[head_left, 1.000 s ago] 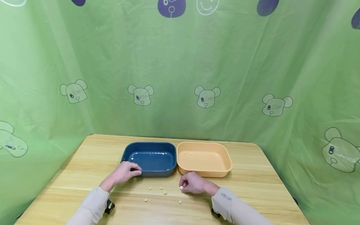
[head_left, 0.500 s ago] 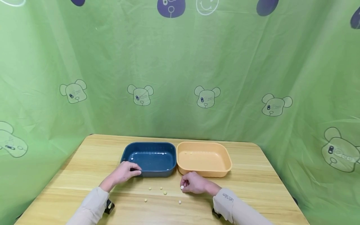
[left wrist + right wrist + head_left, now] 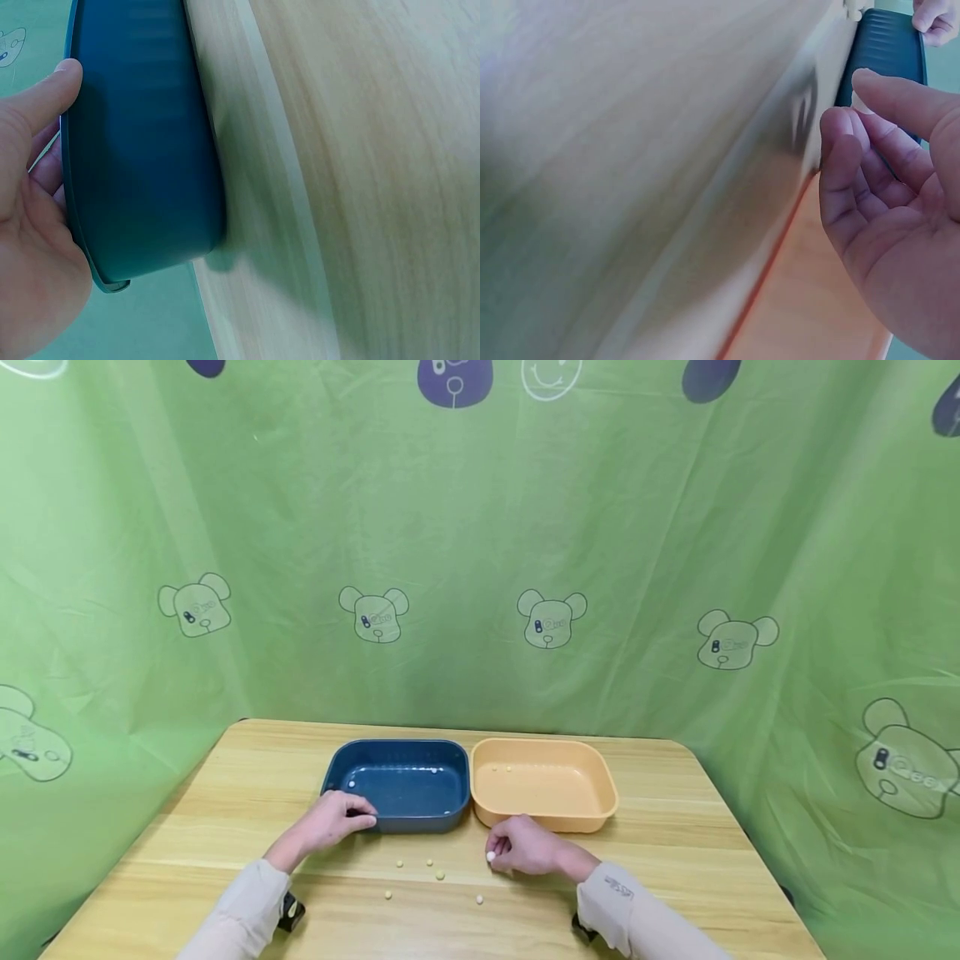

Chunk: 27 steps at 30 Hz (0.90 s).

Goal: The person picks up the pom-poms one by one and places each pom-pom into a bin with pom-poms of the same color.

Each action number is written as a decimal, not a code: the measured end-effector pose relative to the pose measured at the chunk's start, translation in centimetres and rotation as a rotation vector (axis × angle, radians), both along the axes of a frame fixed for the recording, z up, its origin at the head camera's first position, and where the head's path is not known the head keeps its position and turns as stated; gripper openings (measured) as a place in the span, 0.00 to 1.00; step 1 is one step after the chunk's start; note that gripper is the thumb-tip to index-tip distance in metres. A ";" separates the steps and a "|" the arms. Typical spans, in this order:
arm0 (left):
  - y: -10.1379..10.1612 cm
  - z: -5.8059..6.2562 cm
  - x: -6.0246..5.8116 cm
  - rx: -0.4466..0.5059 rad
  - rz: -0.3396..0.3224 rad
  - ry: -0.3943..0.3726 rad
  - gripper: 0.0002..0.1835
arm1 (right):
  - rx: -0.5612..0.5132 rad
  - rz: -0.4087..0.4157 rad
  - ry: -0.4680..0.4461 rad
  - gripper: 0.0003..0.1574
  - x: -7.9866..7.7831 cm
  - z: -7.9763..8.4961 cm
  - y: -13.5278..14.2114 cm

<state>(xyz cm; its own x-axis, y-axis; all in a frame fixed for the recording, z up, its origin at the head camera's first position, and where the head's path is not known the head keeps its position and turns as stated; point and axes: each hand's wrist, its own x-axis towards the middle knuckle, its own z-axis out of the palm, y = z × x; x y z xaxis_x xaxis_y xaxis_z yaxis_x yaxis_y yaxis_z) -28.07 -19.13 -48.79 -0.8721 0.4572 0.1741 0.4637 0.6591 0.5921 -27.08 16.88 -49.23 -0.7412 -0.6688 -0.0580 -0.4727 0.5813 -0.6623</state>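
Pinching a small white ball at seven o'clock from the orange tray, the right hand edges toward two, its pick seemingly secure, while the left hand grips the blue tray at eight.

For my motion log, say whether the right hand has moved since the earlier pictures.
Yes. Against the orange bin, the right hand has shifted slightly rightward in the head view.

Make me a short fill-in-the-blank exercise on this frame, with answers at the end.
The left hand grips a bin coloured ____.
In the head view, the orange bin stands to its ____.
The right hand pinches a ball coloured ____.
Directly on the table, ____ balls show.

Missing words: blue; right; white; five.
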 end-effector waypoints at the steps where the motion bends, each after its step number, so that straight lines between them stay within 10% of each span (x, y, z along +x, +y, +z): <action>1: 0.0 0.0 0.0 -0.001 0.001 0.000 0.06 | 0.002 -0.002 -0.001 0.07 0.0 0.1 0.0; 27: -0.1 -0.2 -0.2 0.003 -0.009 0.003 0.06 | -0.026 -0.009 0.062 0.05 0.2 2.4 -0.3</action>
